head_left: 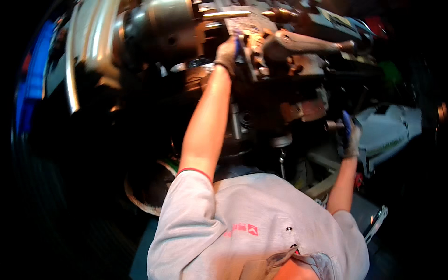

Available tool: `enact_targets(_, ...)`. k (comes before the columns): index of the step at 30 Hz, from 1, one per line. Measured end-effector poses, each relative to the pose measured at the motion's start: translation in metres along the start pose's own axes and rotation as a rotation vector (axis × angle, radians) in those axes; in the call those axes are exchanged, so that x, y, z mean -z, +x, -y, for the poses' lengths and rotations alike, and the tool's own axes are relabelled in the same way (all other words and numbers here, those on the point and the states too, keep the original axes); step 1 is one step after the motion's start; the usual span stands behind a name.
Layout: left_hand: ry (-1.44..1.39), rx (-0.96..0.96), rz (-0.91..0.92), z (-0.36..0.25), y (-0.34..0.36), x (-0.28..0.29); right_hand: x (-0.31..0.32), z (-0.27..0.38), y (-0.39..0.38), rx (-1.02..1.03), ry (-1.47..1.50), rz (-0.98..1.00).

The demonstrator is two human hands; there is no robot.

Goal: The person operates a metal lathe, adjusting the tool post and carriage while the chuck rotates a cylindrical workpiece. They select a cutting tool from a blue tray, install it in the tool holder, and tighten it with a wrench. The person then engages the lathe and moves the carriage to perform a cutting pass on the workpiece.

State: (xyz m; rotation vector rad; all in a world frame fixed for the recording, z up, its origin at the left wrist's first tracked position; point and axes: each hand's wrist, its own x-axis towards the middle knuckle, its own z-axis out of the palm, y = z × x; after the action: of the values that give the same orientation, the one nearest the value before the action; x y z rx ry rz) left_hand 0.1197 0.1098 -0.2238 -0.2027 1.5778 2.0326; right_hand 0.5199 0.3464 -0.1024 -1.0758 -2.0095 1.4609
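I stand over a metal lathe. My left hand [227, 53], in a grey glove with blue on the fingers, reaches far forward and closes on a part of the tool post [254, 28] beside the round steel chuck [163, 28]. A bright metal bar [226, 14] sticks out of the chuck just above that hand. My right hand [351, 137], also gloved, is wrapped around a short handle [333, 125] on the right side of the carriage. My grey short-sleeved shirt [252, 224] fills the lower middle of the picture.
A curved shiny guard [91, 42] arcs at the upper left. A long lever arm [308, 43] lies across the top right. A pale grey machine cover [392, 130] sits at the right. A round dark tray [144, 186] lies low by my left side. Surroundings are dark.
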Motion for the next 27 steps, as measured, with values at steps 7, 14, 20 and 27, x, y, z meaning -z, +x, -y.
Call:
enact_targets(7,-0.492,0.078,0.234,-0.002,-0.022,-0.006,-0.016,-0.071,0.051,-0.493,0.142,0.011)
enact_targets(14,-0.603,0.157,0.285,-0.021,-0.03,-0.008,-0.033,-0.153,0.111,-0.423,-0.103,0.147)
enact_targets(20,0.681,-0.696,0.111,-0.006,-0.016,0.006,-0.075,-0.117,0.083,0.041,-0.988,0.107)
enact_targets(27,1.006,-0.958,-0.116,0.003,0.006,0.022,-0.07,-0.058,0.066,0.149,-1.054,0.28)
